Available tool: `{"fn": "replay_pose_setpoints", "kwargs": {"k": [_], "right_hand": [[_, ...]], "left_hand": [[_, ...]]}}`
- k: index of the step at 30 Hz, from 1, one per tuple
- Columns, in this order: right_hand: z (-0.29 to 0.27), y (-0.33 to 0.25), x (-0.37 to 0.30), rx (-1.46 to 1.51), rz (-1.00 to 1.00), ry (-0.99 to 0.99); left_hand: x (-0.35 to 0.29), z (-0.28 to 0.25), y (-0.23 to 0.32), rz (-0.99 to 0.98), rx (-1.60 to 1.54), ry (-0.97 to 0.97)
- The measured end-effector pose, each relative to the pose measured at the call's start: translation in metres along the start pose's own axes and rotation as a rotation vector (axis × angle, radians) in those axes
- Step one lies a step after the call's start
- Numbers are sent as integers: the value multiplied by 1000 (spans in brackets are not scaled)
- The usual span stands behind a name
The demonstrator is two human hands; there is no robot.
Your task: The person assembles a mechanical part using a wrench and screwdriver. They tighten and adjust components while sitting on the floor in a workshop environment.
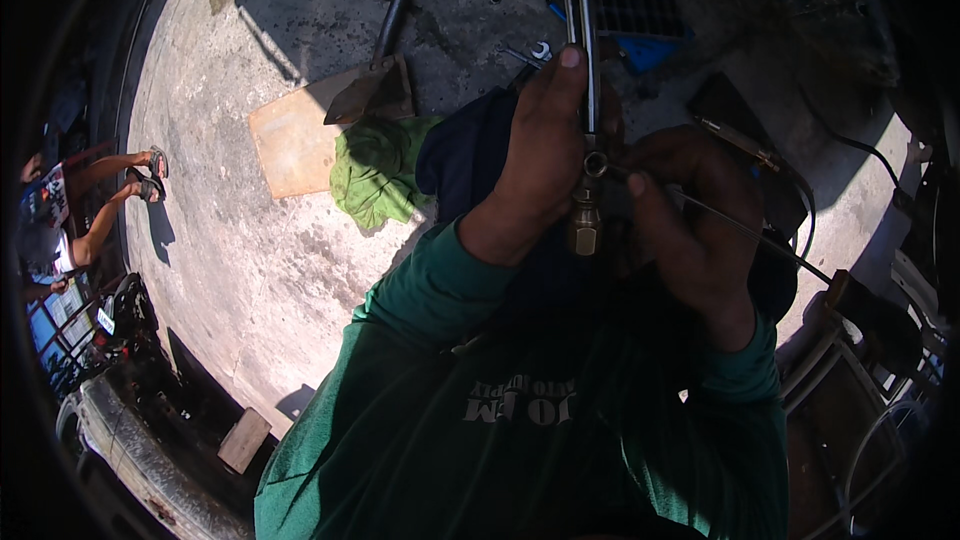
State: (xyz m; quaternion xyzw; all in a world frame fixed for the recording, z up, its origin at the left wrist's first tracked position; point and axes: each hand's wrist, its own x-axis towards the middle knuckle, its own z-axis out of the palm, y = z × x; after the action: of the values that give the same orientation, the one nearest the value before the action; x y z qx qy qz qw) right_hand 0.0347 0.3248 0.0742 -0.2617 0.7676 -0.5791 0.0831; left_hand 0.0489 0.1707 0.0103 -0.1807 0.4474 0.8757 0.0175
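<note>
My left hand [545, 130] is closed round a gas torch [590, 70], a metal tool with parallel tubes and a brass nut [585, 235] at its near end. The thumb lies along the tubes, which point away from me. A small round opening shows on the torch's fitting, between my hands. Close beside it, my right hand [700, 220] is pinched with the thumb toward the fitting. Across its palm runs a thin metal rod [785, 252], out toward a dark, handle-like shape at the right. Where the rod ends near the torch is too dark to tell.
Beyond my hands lie a hammer [400, 2], a wrench [541, 51] and a blue-and-black case [640, 15]. A green cloth [375, 175] and a flat board [290, 140] rest at the left. A hose with a brass fitting [740, 135] is at right. Another person's legs [110, 175] show far left.
</note>
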Motion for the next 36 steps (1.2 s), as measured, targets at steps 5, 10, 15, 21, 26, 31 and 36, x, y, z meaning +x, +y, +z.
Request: {"fn": "replay_pose_setpoints", "kwargs": {"k": [5,10,15,21,26,31,36], "right_hand": [[-1,6,1,75,34,-16],[-7,1,1,110,165,-113],[-9,3,2,98,148,-144],[-7,0,0,28,9,-103],[0,0,3,-9,-65,-25],[-2,3,3,16,-12,-46],[0,12,5,-6,-32,-73]], "left_hand": [[0,2,2,2,10,-7],[-1,5,5,5,29,-12],[-1,1,2,-8,35,-19],[0,-2,0,-3,-48,-14],[0,1,2,1,-35,5],[0,-1,1,-2,-9,-16],[0,2,1,6,32,-1]]}}
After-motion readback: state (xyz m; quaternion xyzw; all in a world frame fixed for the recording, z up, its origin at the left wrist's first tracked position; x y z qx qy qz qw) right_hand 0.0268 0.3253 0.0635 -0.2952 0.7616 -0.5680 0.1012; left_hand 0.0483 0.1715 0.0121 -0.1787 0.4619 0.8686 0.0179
